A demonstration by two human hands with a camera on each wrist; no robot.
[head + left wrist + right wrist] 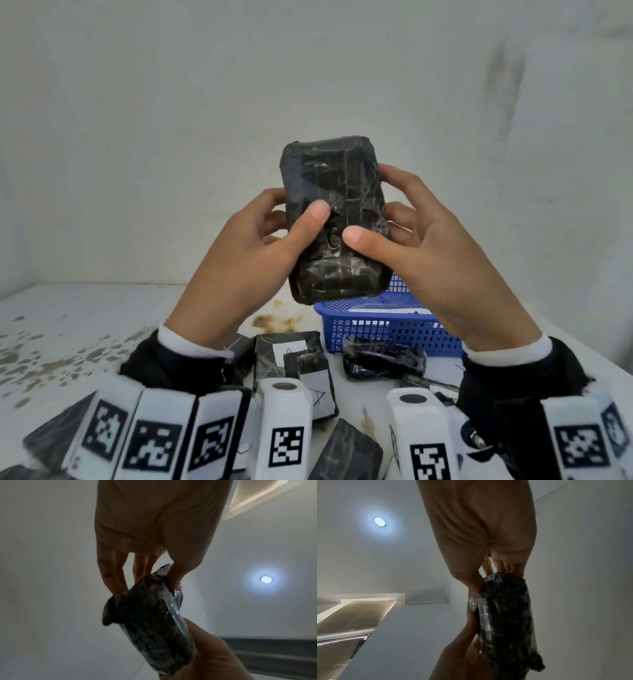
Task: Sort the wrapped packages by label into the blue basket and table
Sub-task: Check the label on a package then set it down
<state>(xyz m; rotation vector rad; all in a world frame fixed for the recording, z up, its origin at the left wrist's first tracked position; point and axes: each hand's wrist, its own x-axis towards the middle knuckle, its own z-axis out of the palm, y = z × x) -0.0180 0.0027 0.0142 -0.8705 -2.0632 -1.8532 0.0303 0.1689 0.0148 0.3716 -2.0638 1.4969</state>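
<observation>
Both hands hold one black wrapped package (334, 219) upright in the air above the table, and no label shows on the side facing me. My left hand (274, 226) grips its left edge with the thumb on the front. My right hand (387, 222) grips the right edge, thumb also on the front. The left wrist view shows the package (150, 623) end-on under my left hand (145, 580). In the right wrist view my right hand (496, 574) pinches the package (506, 622). The blue basket (387, 332) stands below on the right, holding a white-labelled package.
Several black wrapped packages lie on the stained white table (68, 325) near me: one with a white label marked A (291, 349), another labelled one (317, 390), a dark roll (383, 358) before the basket. A white wall rises close behind.
</observation>
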